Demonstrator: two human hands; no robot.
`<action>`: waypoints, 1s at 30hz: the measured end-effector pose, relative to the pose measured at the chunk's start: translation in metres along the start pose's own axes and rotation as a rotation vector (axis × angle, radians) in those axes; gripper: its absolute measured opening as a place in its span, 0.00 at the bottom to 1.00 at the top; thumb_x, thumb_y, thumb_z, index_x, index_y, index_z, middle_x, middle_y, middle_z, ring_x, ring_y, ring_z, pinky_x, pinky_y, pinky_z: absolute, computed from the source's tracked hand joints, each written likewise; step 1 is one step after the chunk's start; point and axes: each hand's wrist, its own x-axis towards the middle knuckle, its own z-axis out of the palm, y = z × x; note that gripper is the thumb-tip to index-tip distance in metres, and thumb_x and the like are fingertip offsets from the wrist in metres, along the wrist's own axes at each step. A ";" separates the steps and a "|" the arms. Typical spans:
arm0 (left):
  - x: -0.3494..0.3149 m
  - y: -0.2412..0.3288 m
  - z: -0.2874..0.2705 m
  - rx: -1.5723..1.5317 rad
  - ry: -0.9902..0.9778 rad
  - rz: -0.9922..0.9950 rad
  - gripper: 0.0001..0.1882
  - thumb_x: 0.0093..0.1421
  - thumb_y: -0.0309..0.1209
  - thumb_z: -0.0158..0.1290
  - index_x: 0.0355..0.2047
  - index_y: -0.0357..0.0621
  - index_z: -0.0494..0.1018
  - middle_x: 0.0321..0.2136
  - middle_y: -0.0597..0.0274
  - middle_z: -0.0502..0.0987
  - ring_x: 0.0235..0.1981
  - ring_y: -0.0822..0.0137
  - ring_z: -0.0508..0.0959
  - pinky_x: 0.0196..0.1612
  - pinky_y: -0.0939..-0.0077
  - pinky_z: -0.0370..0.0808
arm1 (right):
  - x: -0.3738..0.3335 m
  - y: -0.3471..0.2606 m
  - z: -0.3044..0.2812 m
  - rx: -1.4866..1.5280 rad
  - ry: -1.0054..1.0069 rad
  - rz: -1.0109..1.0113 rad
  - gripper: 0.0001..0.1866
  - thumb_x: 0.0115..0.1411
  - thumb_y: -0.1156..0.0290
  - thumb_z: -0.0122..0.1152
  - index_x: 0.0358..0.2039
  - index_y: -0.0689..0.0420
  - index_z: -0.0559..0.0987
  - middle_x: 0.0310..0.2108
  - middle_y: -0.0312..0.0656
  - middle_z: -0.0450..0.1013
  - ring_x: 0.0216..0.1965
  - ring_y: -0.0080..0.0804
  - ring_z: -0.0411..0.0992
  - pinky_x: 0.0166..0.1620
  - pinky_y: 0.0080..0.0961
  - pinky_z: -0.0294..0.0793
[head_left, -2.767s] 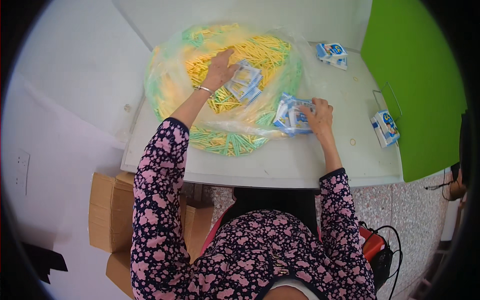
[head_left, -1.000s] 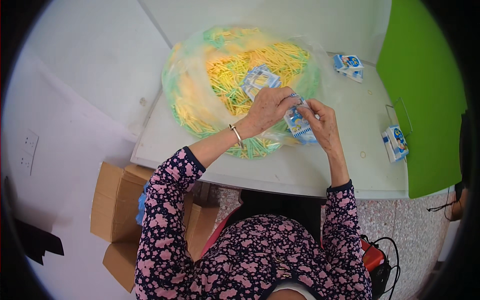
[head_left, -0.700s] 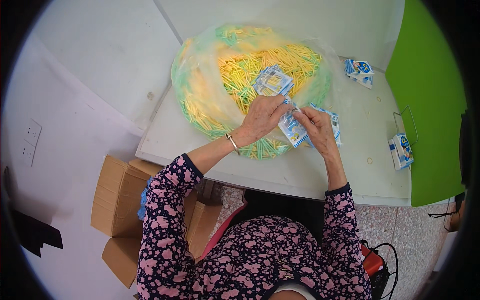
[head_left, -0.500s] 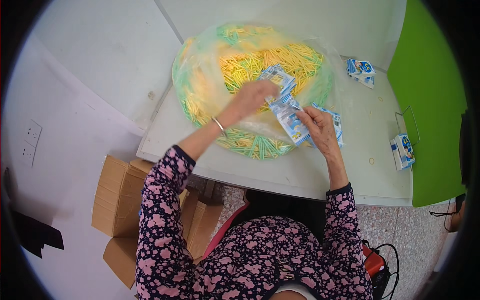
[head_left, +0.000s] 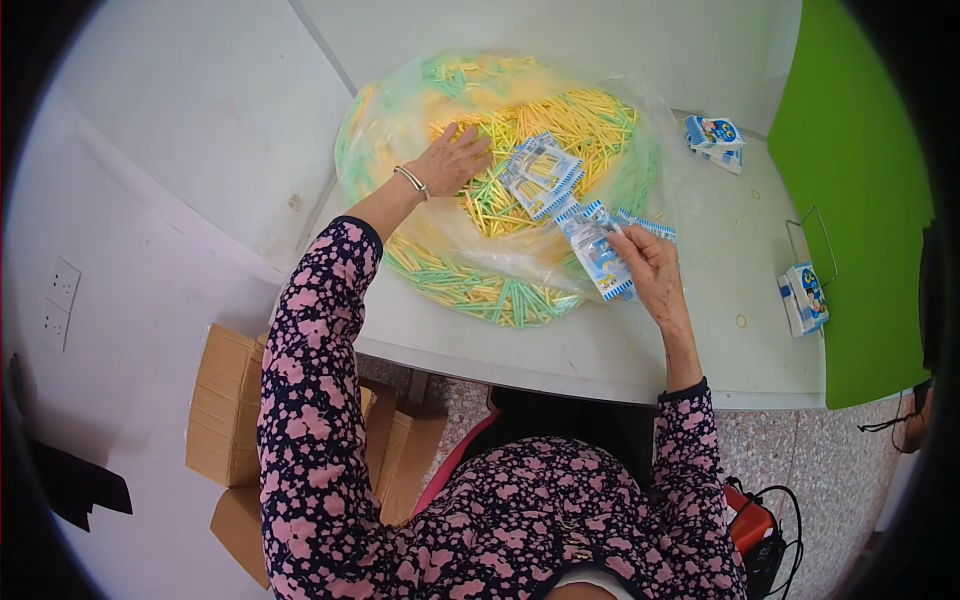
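A large clear plastic bag (head_left: pixel 440 225), its mouth spread wide, holds a heap of thin yellow and green sticks (head_left: pixel 590 125). My left hand (head_left: pixel 452 160) rests on the sticks at the left of the bag's mouth, fingers stretched and apart. Over the right front rim of the bag, my right hand (head_left: pixel 648 265) pinches a small blue-and-white packet (head_left: pixel 600 250) between thumb and fingers. More such packets (head_left: pixel 541 175) lie on the heap between my hands, with sticks showing through their clear fronts. Behind my right fingers another packet (head_left: pixel 655 230) is partly hidden.
Small blue-and-white packets (head_left: pixel 715 135) lie stacked at the table's back right. Another bundle (head_left: pixel 803 300) sits beside a wire stand (head_left: pixel 812 240) near the green panel (head_left: pixel 850 220). Rubber bands (head_left: pixel 741 321) lie on the white table (head_left: pixel 500 360). Cardboard boxes (head_left: pixel 225 400) stand below left.
My left hand has moved left, away from the packets and onto the sticks, and its fingers have spread. My right hand keeps its pinch on the packet, shifted slightly right.
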 end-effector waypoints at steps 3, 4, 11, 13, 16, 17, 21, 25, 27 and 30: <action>0.000 0.000 0.006 -0.034 0.070 0.011 0.18 0.52 0.28 0.46 0.46 0.47 0.66 0.49 0.58 0.63 0.54 0.58 0.60 0.54 0.58 0.57 | -0.002 0.004 0.001 0.000 0.000 0.020 0.12 0.58 0.69 0.54 0.23 0.64 0.73 0.16 0.27 0.61 0.20 0.11 0.55 0.22 0.13 0.54; -0.001 0.002 0.008 -0.030 0.121 0.009 0.16 0.52 0.27 0.45 0.43 0.47 0.67 0.48 0.59 0.64 0.52 0.60 0.61 0.53 0.59 0.57 | -0.002 0.004 0.000 0.000 0.002 0.021 0.12 0.58 0.69 0.54 0.23 0.64 0.73 0.16 0.27 0.61 0.20 0.11 0.55 0.22 0.13 0.54; 0.002 0.003 0.012 -0.138 0.155 -0.042 0.13 0.50 0.25 0.45 0.38 0.45 0.68 0.44 0.61 0.66 0.50 0.62 0.62 0.53 0.64 0.58 | -0.006 0.005 0.000 0.023 0.004 0.016 0.11 0.57 0.69 0.54 0.23 0.63 0.73 0.16 0.27 0.61 0.19 0.10 0.54 0.21 0.13 0.53; 0.003 0.004 0.011 -0.143 0.160 -0.038 0.12 0.50 0.25 0.45 0.37 0.44 0.68 0.42 0.61 0.66 0.49 0.62 0.63 0.52 0.65 0.58 | -0.006 0.004 -0.002 0.027 0.007 0.012 0.11 0.57 0.69 0.54 0.23 0.63 0.73 0.16 0.27 0.61 0.19 0.10 0.54 0.21 0.13 0.53; 0.003 0.006 0.011 -0.174 0.198 -0.053 0.11 0.50 0.24 0.45 0.36 0.42 0.67 0.39 0.59 0.67 0.46 0.62 0.65 0.51 0.67 0.59 | -0.008 0.002 -0.006 0.038 0.016 0.012 0.12 0.58 0.68 0.54 0.21 0.63 0.72 0.16 0.26 0.60 0.19 0.10 0.54 0.21 0.12 0.52; 0.003 0.005 0.013 -0.196 0.234 -0.074 0.11 0.49 0.23 0.45 0.35 0.41 0.67 0.38 0.58 0.68 0.45 0.61 0.65 0.50 0.68 0.60 | -0.007 0.003 -0.007 0.066 0.029 0.026 0.13 0.58 0.68 0.54 0.20 0.62 0.71 0.16 0.26 0.60 0.19 0.10 0.54 0.21 0.12 0.52; 0.002 0.005 0.015 -0.275 0.375 -0.147 0.07 0.52 0.26 0.45 0.33 0.41 0.67 0.32 0.56 0.70 0.40 0.60 0.68 0.46 0.67 0.62 | -0.005 0.005 -0.008 0.103 0.039 0.039 0.14 0.58 0.67 0.53 0.18 0.59 0.69 0.16 0.24 0.59 0.19 0.09 0.53 0.21 0.12 0.51; 0.006 0.007 0.002 -0.552 0.384 -0.373 0.07 0.57 0.27 0.45 0.33 0.35 0.64 0.28 0.51 0.70 0.32 0.53 0.72 0.37 0.64 0.68 | -0.001 0.006 -0.003 0.160 0.053 0.056 0.15 0.58 0.66 0.53 0.17 0.57 0.68 0.16 0.24 0.59 0.19 0.09 0.52 0.21 0.12 0.50; 0.005 0.005 -0.012 -0.656 0.415 -0.459 0.08 0.60 0.29 0.44 0.33 0.34 0.64 0.28 0.51 0.70 0.29 0.55 0.73 0.35 0.64 0.70 | 0.001 0.009 -0.002 0.159 0.059 0.056 0.14 0.59 0.66 0.53 0.18 0.57 0.69 0.16 0.23 0.60 0.19 0.08 0.52 0.21 0.12 0.50; 0.006 0.005 -0.034 -1.261 0.342 -0.638 0.10 0.62 0.31 0.43 0.32 0.35 0.63 0.28 0.54 0.71 0.27 0.61 0.74 0.32 0.68 0.72 | 0.009 0.018 0.003 0.323 0.080 0.089 0.12 0.59 0.66 0.53 0.21 0.57 0.72 0.18 0.23 0.62 0.20 0.07 0.53 0.22 0.11 0.51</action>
